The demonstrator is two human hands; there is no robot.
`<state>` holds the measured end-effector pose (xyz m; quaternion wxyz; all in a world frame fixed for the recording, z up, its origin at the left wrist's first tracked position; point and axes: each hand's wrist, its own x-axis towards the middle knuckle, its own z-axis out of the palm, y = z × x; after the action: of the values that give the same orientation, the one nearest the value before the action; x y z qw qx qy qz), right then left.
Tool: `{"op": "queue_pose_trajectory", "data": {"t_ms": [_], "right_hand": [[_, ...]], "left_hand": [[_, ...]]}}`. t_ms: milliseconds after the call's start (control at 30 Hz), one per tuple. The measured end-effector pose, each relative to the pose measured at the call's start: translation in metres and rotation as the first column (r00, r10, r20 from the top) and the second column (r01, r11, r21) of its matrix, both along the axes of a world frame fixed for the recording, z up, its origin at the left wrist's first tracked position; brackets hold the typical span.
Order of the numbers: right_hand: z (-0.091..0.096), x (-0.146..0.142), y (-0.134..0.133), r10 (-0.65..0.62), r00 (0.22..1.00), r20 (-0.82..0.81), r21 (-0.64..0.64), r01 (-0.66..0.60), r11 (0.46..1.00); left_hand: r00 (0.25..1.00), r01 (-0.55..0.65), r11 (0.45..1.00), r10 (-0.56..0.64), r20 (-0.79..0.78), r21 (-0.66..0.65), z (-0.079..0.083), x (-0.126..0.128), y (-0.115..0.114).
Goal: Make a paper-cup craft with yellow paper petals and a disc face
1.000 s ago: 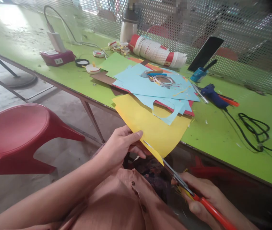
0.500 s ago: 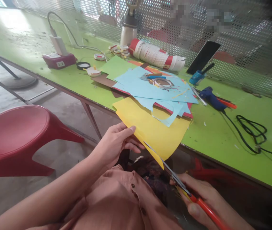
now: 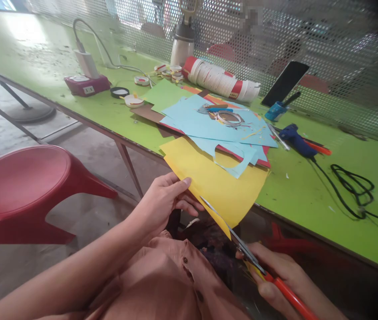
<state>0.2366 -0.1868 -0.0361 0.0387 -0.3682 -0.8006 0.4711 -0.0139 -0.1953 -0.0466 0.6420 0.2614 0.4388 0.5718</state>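
A yellow sheet of paper (image 3: 228, 191) hangs over the table's front edge, its far part under light blue cut paper (image 3: 238, 166). My left hand (image 3: 172, 195) pinches the sheet's near left edge, thumb on top and fingers beneath. Low on the right, my right hand (image 3: 275, 266) is closed around the orange-red handles of a pair of scissors (image 3: 247, 253). The blades lie along the sheet's near edge, pointing up and left towards my left hand, with a narrow yellow strip beside them. Part of the handles is hidden by my fingers.
On the green table (image 3: 348, 240) lie stacked coloured papers (image 3: 195, 113), a glue gun (image 3: 297, 140) with its black cord, a phone (image 3: 285, 84), a long row of paper cups (image 3: 222, 78) and a purple power block (image 3: 87, 84). A red stool (image 3: 22, 178) stands at left.
The whole view has shifted slightly, so the table things sit a little further right and lower. Both hands keep their grips, and the scissors stay at the yellow sheet's near edge.
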Motion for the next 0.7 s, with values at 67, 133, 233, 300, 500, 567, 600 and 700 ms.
{"op": "queue_pose_trajectory", "data": {"t_ms": [67, 133, 233, 300, 500, 567, 600, 700], "right_hand": [[-0.0005, 0.0008, -0.0001, -0.003, 1.000, -0.001, 0.003, 0.003, 1.000], [-0.0004, 0.0019, -0.0001, -0.005, 1.000, -0.001, 0.003, 0.005, 1.000], [0.0010, 0.0026, 0.0005, -0.003, 1.000, -0.006, 0.002, 0.003, 1.000], [0.0021, 0.0019, 0.0013, -0.001, 1.000, -0.012, 0.002, 0.001, 1.000], [0.0021, -0.0031, 0.0053, 0.011, 1.000, -0.025, 0.008, -0.011, 1.000], [0.0012, -0.0039, 0.0060, 0.015, 1.000, -0.027, 0.006, -0.015, 1.000], [0.0007, -0.0040, 0.0060, 0.017, 1.000, -0.026, 0.004, -0.017, 1.000], [-0.0012, -0.0024, 0.0052, 0.022, 0.999, -0.025, -0.016, -0.022, 1.000]], "left_hand": [[1.000, 0.003, 1.000, -0.003, -0.003, -0.001, -0.0008, 0.0001, 0.0004], [1.000, 0.010, 1.000, -0.010, 0.000, 0.000, -0.0016, -0.0001, 0.0008], [1.000, 0.018, 1.000, -0.018, 0.007, 0.004, -0.0021, 0.0000, 0.0008], [1.000, 0.021, 1.000, -0.021, 0.009, 0.009, -0.0023, 0.0007, 0.0003], [0.999, 0.029, 0.999, -0.030, 0.030, 0.033, -0.0032, 0.0033, -0.0023], [0.999, 0.026, 0.999, -0.027, 0.034, 0.033, -0.0031, 0.0033, -0.0026], [0.999, 0.024, 0.999, -0.025, 0.036, 0.028, -0.0030, 0.0032, -0.0026], [0.999, 0.027, 1.000, -0.028, 0.042, 0.011, -0.0030, 0.0029, -0.0022]]}}
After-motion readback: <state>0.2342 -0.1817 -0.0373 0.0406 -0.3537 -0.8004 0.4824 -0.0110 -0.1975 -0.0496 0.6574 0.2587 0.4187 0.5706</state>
